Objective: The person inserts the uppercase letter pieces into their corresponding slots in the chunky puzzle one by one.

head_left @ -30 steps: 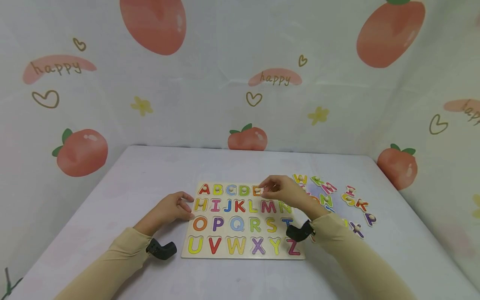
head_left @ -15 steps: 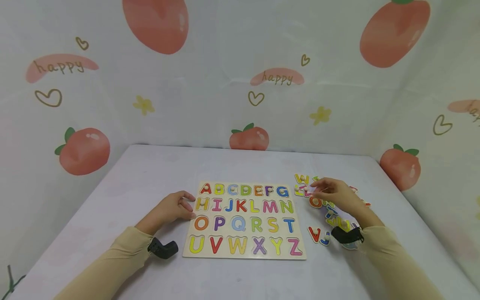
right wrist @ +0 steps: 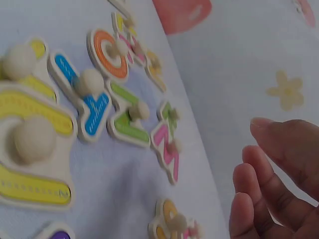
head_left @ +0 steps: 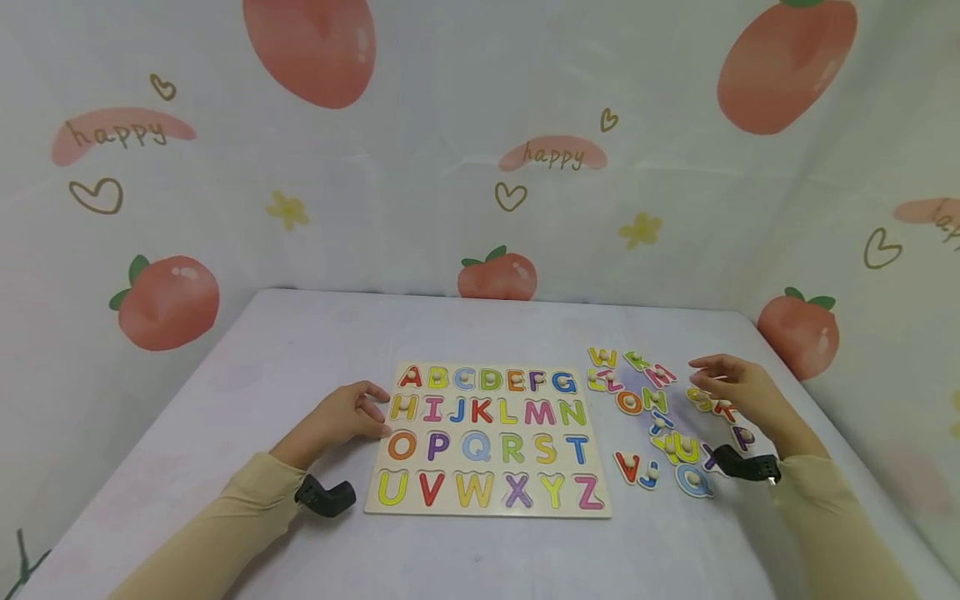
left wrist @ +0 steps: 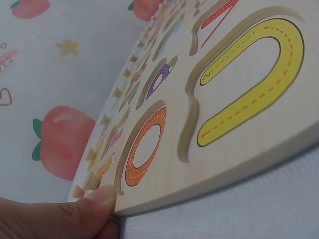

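A wooden alphabet board (head_left: 495,510) lies flat on the table, its top-row letters A to G and the H below bearing small knobs. My left hand (head_left: 347,414) rests at the board's left edge, fingers loosely bent; in the left wrist view its thumb (left wrist: 92,206) touches the edge beside the O recess. My right hand (head_left: 750,396) is above the right side of the loose letters, with nothing between thumb and fingers. Near it are the yellow S (head_left: 700,400), the partly covered red K (head_left: 725,410) and the pink M (head_left: 660,375).
Several knobbed letters are scattered right of the board, among them the yellow W (head_left: 602,357), orange O (head_left: 629,402), red V (head_left: 627,467), blue J (head_left: 648,475) and light-blue Q (head_left: 693,481). Some overlap. A printed cloth backdrop (head_left: 390,225) rises behind the table.
My right hand has gone from the top row of the board, near E, rightward across the loose letters to their far side. My left hand stays at the board's edge.
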